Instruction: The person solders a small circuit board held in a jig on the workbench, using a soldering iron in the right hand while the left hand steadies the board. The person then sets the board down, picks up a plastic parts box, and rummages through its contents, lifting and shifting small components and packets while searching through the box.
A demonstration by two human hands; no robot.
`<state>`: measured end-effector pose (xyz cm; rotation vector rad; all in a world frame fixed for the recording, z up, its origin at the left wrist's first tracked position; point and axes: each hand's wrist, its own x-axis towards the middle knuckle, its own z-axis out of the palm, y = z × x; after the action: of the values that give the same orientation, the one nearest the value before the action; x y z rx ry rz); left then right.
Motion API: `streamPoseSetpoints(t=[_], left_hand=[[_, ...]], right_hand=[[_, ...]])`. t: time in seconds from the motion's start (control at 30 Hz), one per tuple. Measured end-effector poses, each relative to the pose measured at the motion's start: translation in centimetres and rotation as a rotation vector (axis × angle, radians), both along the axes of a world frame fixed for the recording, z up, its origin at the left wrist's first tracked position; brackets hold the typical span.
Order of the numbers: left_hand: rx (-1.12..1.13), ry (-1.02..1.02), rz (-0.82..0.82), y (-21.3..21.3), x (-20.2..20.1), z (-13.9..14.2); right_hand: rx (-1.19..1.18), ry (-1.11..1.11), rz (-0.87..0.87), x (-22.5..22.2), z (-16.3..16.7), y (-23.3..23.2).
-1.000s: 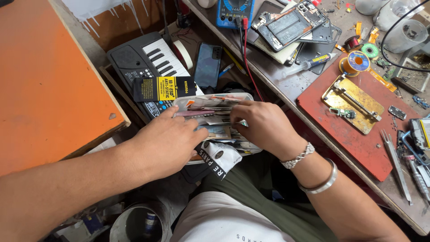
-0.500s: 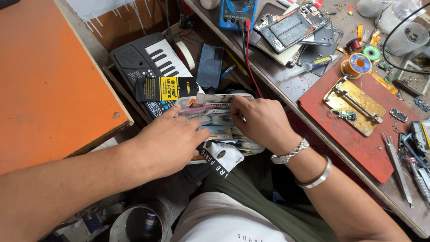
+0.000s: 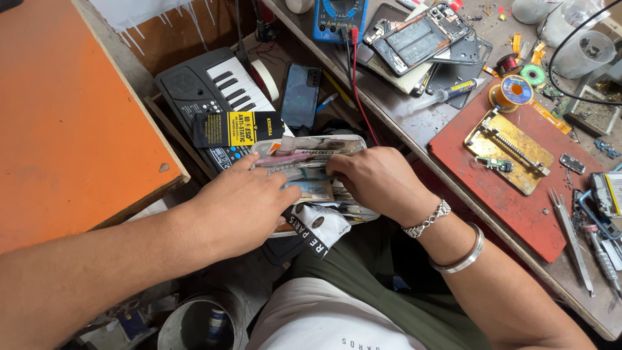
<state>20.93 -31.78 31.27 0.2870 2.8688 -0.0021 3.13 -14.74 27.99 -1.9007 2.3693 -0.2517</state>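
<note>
Left hand [image 3: 243, 207] and right hand [image 3: 372, 181] both curled on a stack of clear spare-part packets [image 3: 311, 172] over the lap, toy keyboard [image 3: 207, 97] just behind, worktop [image 3: 414, 123] edge at right.

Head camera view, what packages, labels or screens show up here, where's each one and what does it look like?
Stack of clear plastic packets: in the lap, under the left hand and right hand.
Black and yellow label card: lying on the small keyboard.
Blue multimeter: top bench edge, its screen unclear.
</note>
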Motion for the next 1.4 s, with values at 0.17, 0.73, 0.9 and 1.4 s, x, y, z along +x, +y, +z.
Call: streamPoseSetpoints(t=[0.17,0.73,0.9,1.4], left_hand=[[0.001,0.016,0.004,-0.1,0.1,0.0],[-0.023,0.001,0.007,0.0,0.2,0.0],[0.011,0.023,0.0,-0.1,0.2,-0.2],[0.009,0.044,0.002,-0.1,0.3,-0.2]], right_hand=[[-0.076,-0.061,-0.019,-0.4,0.2,0.0],[-0.346,-0.284,-0.021,-0.7,-0.1,2.0],[-0.811,-0.262,0.094,0.2,-1.9,3.8],[-0.862,-0.243,-0.088,1.1,-1.3,4.6]])
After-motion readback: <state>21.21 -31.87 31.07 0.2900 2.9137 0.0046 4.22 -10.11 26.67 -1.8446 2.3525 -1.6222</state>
